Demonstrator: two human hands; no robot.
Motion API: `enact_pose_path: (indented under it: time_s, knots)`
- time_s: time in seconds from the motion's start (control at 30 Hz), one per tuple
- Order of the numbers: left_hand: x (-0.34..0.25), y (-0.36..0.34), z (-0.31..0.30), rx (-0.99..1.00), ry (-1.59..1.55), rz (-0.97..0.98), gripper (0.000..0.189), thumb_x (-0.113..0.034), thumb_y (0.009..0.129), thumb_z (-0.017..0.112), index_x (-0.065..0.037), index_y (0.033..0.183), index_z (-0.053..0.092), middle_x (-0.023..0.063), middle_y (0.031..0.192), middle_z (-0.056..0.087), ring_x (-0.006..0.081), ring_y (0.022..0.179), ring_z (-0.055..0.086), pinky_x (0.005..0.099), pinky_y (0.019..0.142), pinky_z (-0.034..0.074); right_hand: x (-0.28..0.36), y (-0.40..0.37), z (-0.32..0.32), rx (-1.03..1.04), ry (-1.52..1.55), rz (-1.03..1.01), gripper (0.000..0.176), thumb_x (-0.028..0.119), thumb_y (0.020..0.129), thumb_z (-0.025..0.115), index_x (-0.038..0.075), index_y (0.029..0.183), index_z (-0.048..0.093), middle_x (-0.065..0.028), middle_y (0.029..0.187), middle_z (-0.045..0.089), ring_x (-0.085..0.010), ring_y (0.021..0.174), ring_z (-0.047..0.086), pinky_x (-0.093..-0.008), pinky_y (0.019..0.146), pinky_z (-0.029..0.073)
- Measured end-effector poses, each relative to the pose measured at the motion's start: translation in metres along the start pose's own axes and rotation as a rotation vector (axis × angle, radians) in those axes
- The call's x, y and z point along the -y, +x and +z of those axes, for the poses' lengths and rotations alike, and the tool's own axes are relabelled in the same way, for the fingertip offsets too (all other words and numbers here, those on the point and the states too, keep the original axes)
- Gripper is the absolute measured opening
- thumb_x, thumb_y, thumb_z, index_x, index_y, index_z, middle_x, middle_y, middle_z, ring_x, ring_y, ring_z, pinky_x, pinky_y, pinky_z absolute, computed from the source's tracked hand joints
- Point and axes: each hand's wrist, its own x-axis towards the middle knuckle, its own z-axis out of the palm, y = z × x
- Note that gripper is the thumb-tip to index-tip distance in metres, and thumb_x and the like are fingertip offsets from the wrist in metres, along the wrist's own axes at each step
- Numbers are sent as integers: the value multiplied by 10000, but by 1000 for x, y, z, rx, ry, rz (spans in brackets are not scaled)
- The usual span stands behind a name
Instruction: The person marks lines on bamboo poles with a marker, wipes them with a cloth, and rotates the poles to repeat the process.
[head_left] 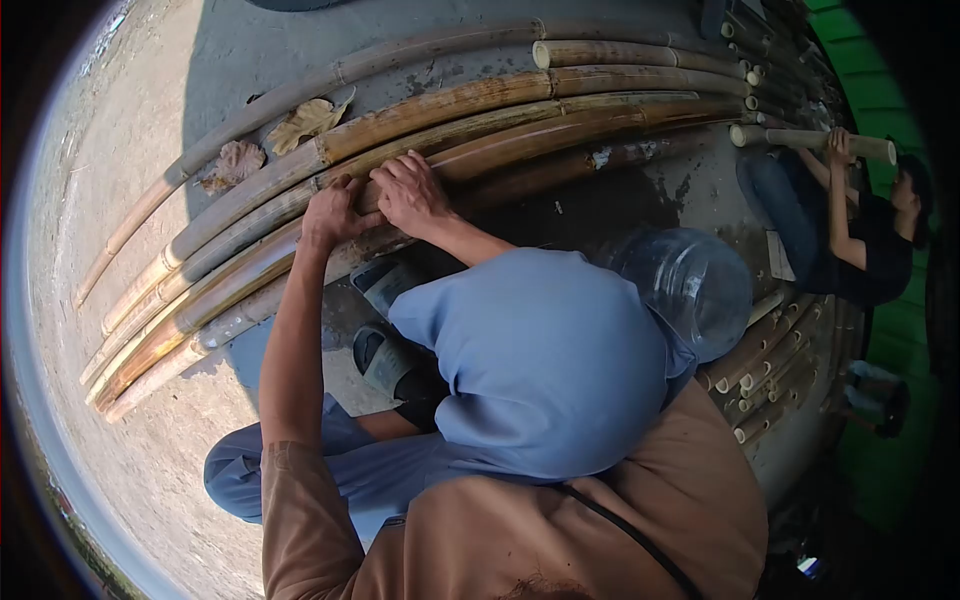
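At eleven o'clock on my feed, the person's left hand (337, 212) lies on a long, glossy brown bamboo pole (560, 132), its fingers bent over the top. The right hand (412, 196) sits just beside it, toward one o'clock, fingers curled over the same pole. Both hands touch the bamboo, but the undersides are hidden, so I cannot tell how firmly either grips. The pole sweeps from nine o'clock up to one o'clock, with more long bamboo poles (435, 108) alongside.

At three o'clock I see a large, clear, ribbed plastic jug (695, 290), partly behind the raised knee in blue trousers (545, 360); I can't make out whether anything is in it. Short cut bamboo pieces (765, 362) are stacked just past it, near half past three. Between two and three o'clock, a co-worker in dark clothes (880, 245) holds a pale, thick bamboo length (790, 142). Dry brown leaves (308, 122) lie near half past ten.
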Motion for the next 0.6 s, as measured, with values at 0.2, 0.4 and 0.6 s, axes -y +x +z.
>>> enact_pose_path:
  time_s: [0.2,0.4,0.6]
  knots:
    - [-8,-4,-10,72,18,-67,1036,-865,747,705,-66,1403,646,255,1322,664,416,1227,660,504,1031,538,-126,-20,-68,-237,-253,287,261,163,912,622,50,1129,713,-155,1089,720,-369,1079,647,-537,1047,463]
    - [-10,0,-17,130,28,-88,1042,-882,746,691,-47,1368,653,250,1292,680,413,1218,661,500,1031,538,-216,-37,-112,-276,-514,490,238,179,931,603,93,1129,705,-153,1162,706,-376,1183,623,-607,1170,394]
    - [-6,-1,-12,100,39,-68,1020,-879,748,695,-53,1347,664,238,1249,701,410,1173,683,499,999,554,-32,-10,-18,-135,-99,132,307,126,905,643,77,1206,683,-137,1200,675,-351,1229,597,-604,1221,337]
